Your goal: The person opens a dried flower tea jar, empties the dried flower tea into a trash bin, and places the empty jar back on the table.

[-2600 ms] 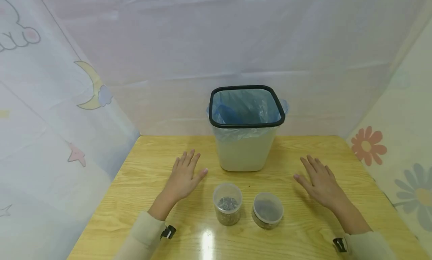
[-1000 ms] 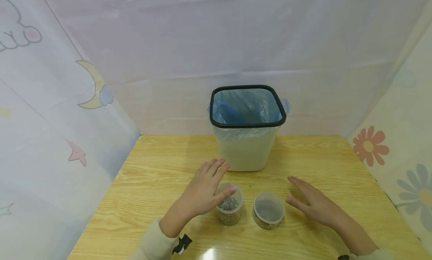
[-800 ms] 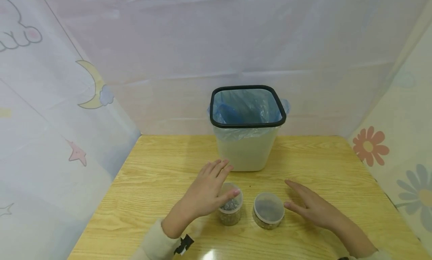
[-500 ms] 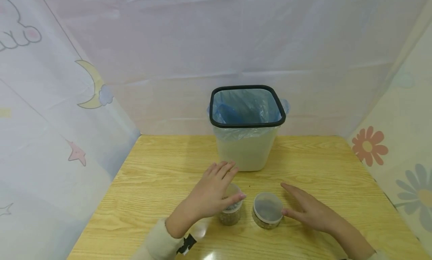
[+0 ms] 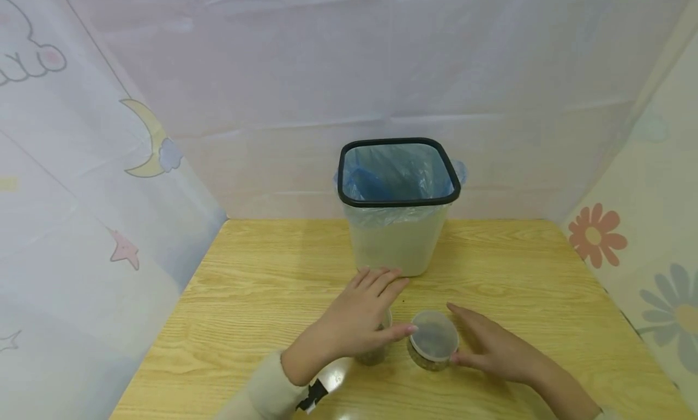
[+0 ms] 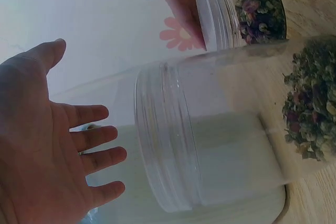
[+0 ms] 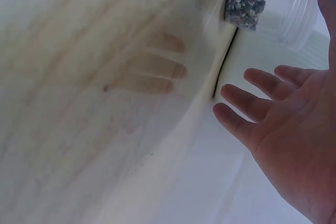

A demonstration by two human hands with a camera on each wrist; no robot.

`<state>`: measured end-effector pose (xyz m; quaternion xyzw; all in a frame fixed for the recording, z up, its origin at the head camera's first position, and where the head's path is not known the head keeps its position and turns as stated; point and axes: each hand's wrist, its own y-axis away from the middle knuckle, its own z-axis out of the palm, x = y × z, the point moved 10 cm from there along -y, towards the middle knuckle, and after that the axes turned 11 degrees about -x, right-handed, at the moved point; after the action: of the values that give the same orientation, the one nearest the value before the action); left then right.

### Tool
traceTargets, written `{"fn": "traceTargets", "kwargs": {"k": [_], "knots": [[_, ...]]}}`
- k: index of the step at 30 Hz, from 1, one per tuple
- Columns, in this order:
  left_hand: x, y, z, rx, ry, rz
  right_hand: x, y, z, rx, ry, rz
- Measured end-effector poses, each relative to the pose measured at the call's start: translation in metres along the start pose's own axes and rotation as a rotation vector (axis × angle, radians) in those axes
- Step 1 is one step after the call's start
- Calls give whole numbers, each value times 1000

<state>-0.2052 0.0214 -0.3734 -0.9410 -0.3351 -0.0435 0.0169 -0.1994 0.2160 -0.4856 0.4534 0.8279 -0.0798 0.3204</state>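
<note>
My left hand point(image 5: 360, 320) hovers over the taller clear jar point(image 5: 371, 355), hiding most of its top in the head view. Its fingers are spread and straight, and the thumb reaches toward the shorter jar point(image 5: 434, 336). In the left wrist view the palm faces the screw lid point(image 6: 165, 140) of the tall jar, with a gap between. Dried buds and leaves point(image 6: 312, 100) fill that jar's bottom. Beside the short jar's right side is my right hand point(image 5: 496, 347), fingers extended, thumb tip right at the jar's front edge. The short jar holds similar dried buds point(image 6: 260, 14).
Behind the jars stands a white bin point(image 5: 395, 241) with a black rim and a blue plastic liner. Everything rests on a wooden table point(image 5: 262, 256). Printed cloth walls point(image 5: 272, 129) close off the back and both sides.
Both hands have moved inward: the left has come rightward over the tall jar, and the right has come leftward to the short jar's side. The jars and bin have stayed put.
</note>
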Motion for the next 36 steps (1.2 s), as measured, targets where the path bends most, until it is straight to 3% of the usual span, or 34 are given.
{"fn": "traceTargets", "kwargs": {"k": [9, 15, 28, 36], "knots": [[15, -10, 8, -41, -7, 28, 0, -1, 7, -20, -14, -26], [29, -15, 10, -25, -70, 71, -8, -3, 9, -27, -6, -115], [46, -20, 16, -24, -108, 109, -12, -12, 22, -80, -132, -247], [60, -24, 25, -67, -133, 139, -13, -18, 24, -68, -161, -215]]}}
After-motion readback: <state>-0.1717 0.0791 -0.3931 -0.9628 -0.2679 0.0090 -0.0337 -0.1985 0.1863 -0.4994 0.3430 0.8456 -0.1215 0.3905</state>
